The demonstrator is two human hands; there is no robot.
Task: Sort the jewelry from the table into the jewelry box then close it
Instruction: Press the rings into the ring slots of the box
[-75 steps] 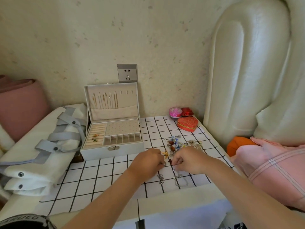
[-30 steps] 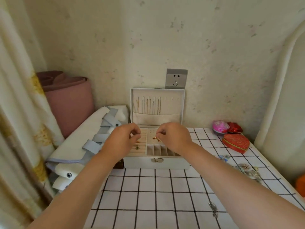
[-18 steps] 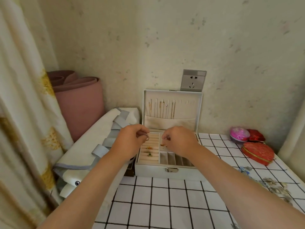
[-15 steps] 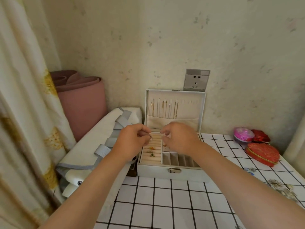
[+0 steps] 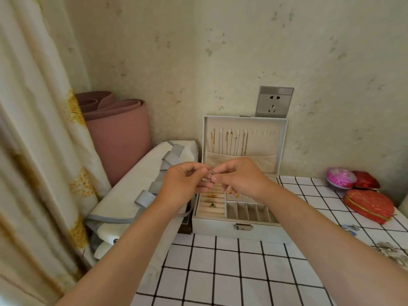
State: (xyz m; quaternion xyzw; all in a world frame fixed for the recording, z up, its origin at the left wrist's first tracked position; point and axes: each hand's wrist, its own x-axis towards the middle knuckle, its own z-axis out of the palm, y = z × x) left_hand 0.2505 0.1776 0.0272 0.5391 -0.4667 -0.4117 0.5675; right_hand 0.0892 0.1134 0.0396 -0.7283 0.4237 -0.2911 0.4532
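Observation:
The grey jewelry box stands open against the wall, its lid upright with several thin chains hanging inside. Rings sit in its left ring rolls and gold earrings on the pad beside them. My left hand and my right hand meet above the box's left half, both pinching a small silver ring between their fingertips. A loose pile of jewelry lies at the table's right edge.
The checked white table carries a red heart-shaped box, a pink round box and a small red box at the back right. A white bag with grey straps lies left of the box, a pink roll and a curtain beyond.
Both hands came from the jewelry pile to above the open box, carrying small pieces. They have drawn together, and both now pinch one ring. An earring now lies on the pad.

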